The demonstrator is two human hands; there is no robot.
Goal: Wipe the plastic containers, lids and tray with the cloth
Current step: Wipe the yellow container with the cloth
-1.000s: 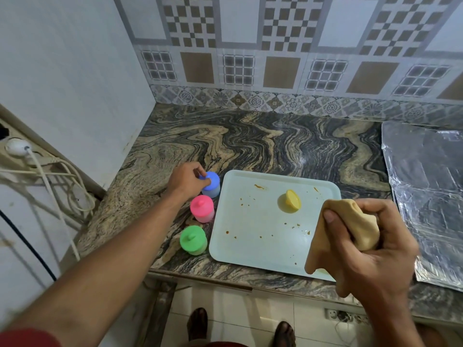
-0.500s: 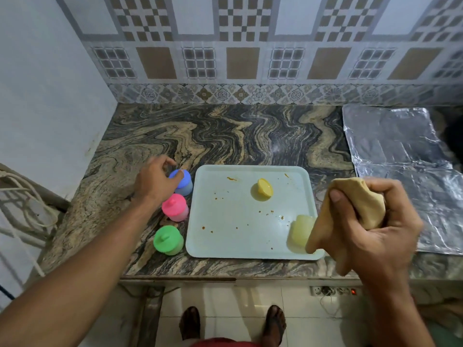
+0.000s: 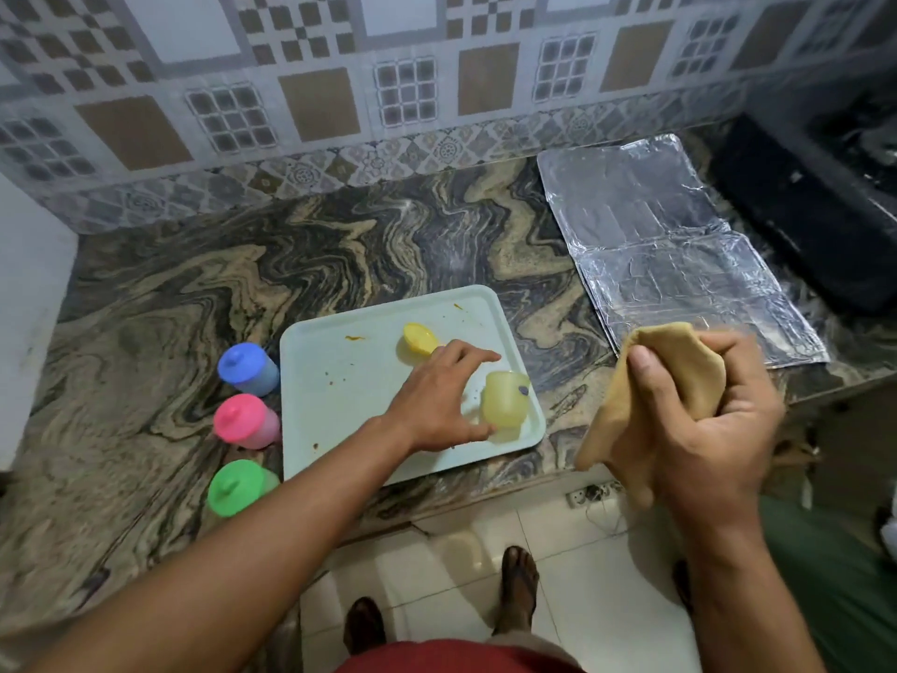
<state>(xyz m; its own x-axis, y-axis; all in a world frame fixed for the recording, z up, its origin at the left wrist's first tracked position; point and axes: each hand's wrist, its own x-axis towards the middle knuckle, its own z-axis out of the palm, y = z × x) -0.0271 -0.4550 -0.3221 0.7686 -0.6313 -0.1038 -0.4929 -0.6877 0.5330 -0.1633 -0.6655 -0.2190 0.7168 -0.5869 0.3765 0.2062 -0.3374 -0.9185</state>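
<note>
the yellow container [image 3: 505, 399] sits at the tray's [image 3: 340, 381] front right corner, near the tabletop's front edge. it looks light, thin and slick, so i'd pinch it round the wall. my left hand [image 3: 437, 400] reaches over it, fingers spread and loose, holding nothing. my right hand [image 3: 699, 429], raised, grips the bunched cloth [image 3: 679, 371].

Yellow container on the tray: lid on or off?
Off. The yellow container stands on the tray with no lid on it; the yellow lid lies apart, farther back. The left hand reaches for the container.
</note>
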